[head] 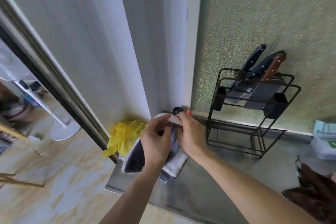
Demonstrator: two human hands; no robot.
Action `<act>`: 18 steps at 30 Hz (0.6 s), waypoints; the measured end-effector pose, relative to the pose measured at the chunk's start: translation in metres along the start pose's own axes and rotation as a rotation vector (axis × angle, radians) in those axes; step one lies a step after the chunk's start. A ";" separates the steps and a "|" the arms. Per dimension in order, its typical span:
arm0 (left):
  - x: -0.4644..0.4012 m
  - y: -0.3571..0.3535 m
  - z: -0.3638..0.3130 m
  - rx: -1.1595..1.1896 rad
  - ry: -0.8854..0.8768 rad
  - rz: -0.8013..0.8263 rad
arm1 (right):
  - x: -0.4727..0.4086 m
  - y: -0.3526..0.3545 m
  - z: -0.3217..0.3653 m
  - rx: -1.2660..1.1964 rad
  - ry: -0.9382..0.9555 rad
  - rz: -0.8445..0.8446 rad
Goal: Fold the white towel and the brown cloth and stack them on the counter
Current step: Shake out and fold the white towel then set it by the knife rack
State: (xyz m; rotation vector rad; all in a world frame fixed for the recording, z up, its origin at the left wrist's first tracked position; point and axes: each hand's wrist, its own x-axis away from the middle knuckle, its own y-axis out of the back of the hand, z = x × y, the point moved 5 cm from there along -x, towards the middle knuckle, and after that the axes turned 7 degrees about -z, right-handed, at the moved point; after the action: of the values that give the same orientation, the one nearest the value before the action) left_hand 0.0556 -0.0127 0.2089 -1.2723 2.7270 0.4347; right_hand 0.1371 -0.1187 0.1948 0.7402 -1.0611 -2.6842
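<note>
At the near right edge of the steel counter (209, 183), the brown cloth (314, 196) lies in a crumpled heap. Further in, at the counter's left end, a person's left hand (156, 140) and right hand (190, 132) both pinch the top edge of the white towel (174, 165), fingers closed on the fabric; its grey-backed folds hang down onto the counter. A yellow plastic bag (121, 138) sits just beside the towel. Beyond, a black wire knife rack (254, 107) stands against the frosted window (263, 23).
</note>
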 end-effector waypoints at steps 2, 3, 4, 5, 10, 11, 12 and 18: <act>0.002 -0.001 -0.034 -0.117 -0.185 -0.038 | -0.011 0.038 0.015 -0.028 0.091 -0.081; 0.004 -0.004 -0.047 -0.183 -0.259 -0.045 | -0.015 0.058 0.021 -0.031 0.127 -0.121; 0.006 -0.008 -0.057 -0.267 -0.324 -0.047 | -0.019 0.080 0.026 -0.035 0.160 -0.153; 0.007 -0.013 -0.064 -0.366 -0.387 -0.044 | -0.022 0.101 0.029 -0.044 0.193 -0.177; 0.010 -0.040 -0.071 -0.615 -0.450 0.127 | -0.028 0.201 0.012 -0.067 0.239 -0.274; 0.012 -0.043 -0.072 -0.616 -0.412 0.152 | -0.028 0.218 0.003 -0.047 0.233 -0.302; 0.014 -0.047 -0.073 -0.608 -0.392 0.161 | -0.028 0.234 -0.005 -0.017 0.223 -0.324; 0.021 -0.065 -0.111 -0.540 -0.470 0.140 | -0.016 0.295 -0.065 0.233 0.074 -0.325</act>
State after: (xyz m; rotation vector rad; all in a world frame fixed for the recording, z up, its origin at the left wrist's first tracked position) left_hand 0.0949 -0.1005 0.2972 -0.8981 2.3673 1.3612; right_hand 0.1747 -0.3693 0.3605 1.1348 -1.3544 -2.7924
